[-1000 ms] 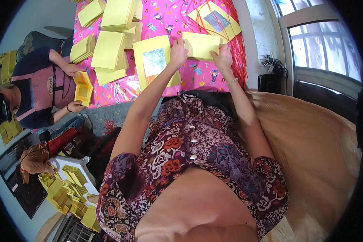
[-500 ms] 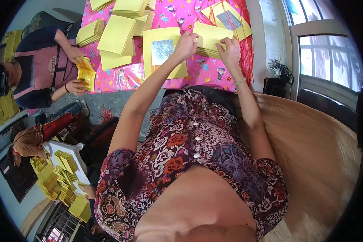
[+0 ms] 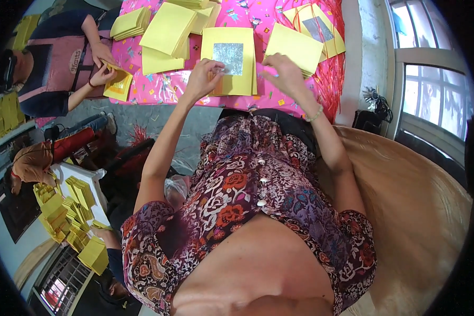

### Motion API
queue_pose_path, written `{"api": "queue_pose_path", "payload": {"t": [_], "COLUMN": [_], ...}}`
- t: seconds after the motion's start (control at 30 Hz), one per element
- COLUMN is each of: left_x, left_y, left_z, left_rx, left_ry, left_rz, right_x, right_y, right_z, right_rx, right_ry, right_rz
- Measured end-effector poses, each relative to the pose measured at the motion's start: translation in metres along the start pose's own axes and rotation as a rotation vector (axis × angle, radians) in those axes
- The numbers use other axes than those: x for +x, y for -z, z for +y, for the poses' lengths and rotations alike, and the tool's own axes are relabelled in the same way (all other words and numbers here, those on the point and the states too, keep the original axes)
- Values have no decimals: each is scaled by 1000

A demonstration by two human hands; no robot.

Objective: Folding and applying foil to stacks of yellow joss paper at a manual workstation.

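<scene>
A yellow paper sheet with a silver foil square (image 3: 228,59) lies in front of me on the table, on top of other yellow paper. At its left edge is my left hand (image 3: 201,79), fingers curled and thumb apart, their tips near the foil square. Whether it touches the sheet I cannot tell. My right hand (image 3: 288,78) hovers by the near-left corner of a tilted stack of yellow paper (image 3: 296,45), fingers apart, holding nothing. Behind that stack lies another yellow sheet with a silver square (image 3: 318,29) and red strings across it.
Several yellow stacks (image 3: 166,29) stand left on the pink patterned tablecloth (image 3: 263,10). Red strings (image 3: 332,68) hang along its right edge. At left, a co-worker's hands (image 3: 104,66) handle a yellow-orange paper piece (image 3: 120,84). A white table (image 3: 97,189) with yellow stacks is lower left.
Both hands have come away from the right yellow stack. My left hand moved left to the silver-square sheet; my right hand drew back toward me. The co-worker's hands have come together over the paper.
</scene>
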State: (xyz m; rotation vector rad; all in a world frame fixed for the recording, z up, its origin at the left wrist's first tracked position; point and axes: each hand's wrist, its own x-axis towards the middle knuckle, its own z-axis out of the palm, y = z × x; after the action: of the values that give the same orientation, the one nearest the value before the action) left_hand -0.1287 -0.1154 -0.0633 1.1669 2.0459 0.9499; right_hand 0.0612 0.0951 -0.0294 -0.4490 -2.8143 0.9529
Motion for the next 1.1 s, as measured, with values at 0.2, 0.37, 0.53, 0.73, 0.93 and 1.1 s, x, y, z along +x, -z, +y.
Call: {"api": "queue_pose_path", "payload": {"t": [0.2, 0.37, 0.53, 0.73, 0.93, 1.1], "left_x": [-33, -44, -40, -27, -14, -4], "left_y": [-2, -6, -5, 5, 5, 0], "left_z": [-5, -6, -11, -22, -33, -44], "left_rx": [91, 176, 240, 99, -22, -113], "left_ry": [-72, -116, -197, -200, -52, 31], "left_rz": [30, -64, -92, -222, -337, -415], "right_x": [-3, -4, 3, 16, 28, 28], "right_y": [-47, -64, -61, -56, -53, -56], "right_z": [-32, -37, -26, -15, -9, 0], "right_rx": [-135, -217, -157, 31, 143, 137], "right_ry": [177, 227, 264, 154, -31, -55], "right_rz": [-300, -282, -367, -443, -581, -605]}}
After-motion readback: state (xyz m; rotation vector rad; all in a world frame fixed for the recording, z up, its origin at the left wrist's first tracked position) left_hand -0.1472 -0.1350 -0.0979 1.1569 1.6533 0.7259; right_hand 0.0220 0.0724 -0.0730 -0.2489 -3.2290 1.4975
